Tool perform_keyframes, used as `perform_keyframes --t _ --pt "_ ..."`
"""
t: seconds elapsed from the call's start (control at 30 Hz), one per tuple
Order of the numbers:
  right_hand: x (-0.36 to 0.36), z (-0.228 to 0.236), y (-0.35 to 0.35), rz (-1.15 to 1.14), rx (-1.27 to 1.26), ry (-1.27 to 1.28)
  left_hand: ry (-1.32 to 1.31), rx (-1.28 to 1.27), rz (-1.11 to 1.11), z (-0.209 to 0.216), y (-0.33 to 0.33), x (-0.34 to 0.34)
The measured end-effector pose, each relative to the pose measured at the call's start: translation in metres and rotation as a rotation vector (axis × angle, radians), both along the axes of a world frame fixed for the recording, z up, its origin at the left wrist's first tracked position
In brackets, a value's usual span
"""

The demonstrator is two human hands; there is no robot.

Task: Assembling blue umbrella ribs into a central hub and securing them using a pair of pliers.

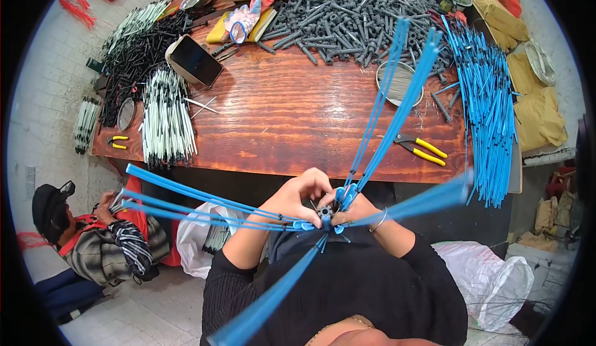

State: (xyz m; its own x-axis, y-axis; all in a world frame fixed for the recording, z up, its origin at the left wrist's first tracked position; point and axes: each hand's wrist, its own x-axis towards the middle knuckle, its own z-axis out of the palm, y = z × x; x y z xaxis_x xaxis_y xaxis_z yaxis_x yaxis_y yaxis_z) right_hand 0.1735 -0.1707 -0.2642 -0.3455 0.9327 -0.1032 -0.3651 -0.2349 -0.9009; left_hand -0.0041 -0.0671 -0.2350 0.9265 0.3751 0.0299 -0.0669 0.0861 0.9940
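Note:
In front of my chest a small dark grey hub (325,212) with bundles of blue rods (411,91) fanning out from it is held in both hands. My left hand (302,192) has its thumb and fingers closed at the hub's left side. On the other side my right hand (359,208) grips the hub and the rod ends, a bracelet at its wrist. The rods point left, up and right, and one bundle (279,302) runs down over my black top. Some outer ends are smeared by motion. Fine detail between the fingertips is too small to make out.
On the wooden table (279,122) lie a heap of grey plastic tubes (354,17), blue rods (487,110), pale rods (166,119), yellow-handled pliers (428,150), a dish of thin wires (399,84) and a phone (196,60). At the left another person (112,247) handles thin pieces. White sacks (487,278) stand beside me.

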Motion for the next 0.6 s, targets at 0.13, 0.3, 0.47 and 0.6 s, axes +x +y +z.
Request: perform_keyframes --t 0.13,0.3,0.47,0.6 --pt "0.002 -0.004 0.009 0.084 -0.064 0.055 0.163 0.148 -0.056 0.006 0.017 0.012" --pt "0.002 0.014 0.028 0.311 0.126 -0.133 0.051 0.283 -0.316 0.010 0.038 0.039" --pt "-0.005 0.010 0.019 0.216 0.124 -0.151 0.042 0.109 -0.364 0.007 0.046 0.031" --pt "-0.004 0.000 0.027 -0.211 -0.047 -0.138 0.125 -0.178 0.627 -0.019 0.034 -0.020"
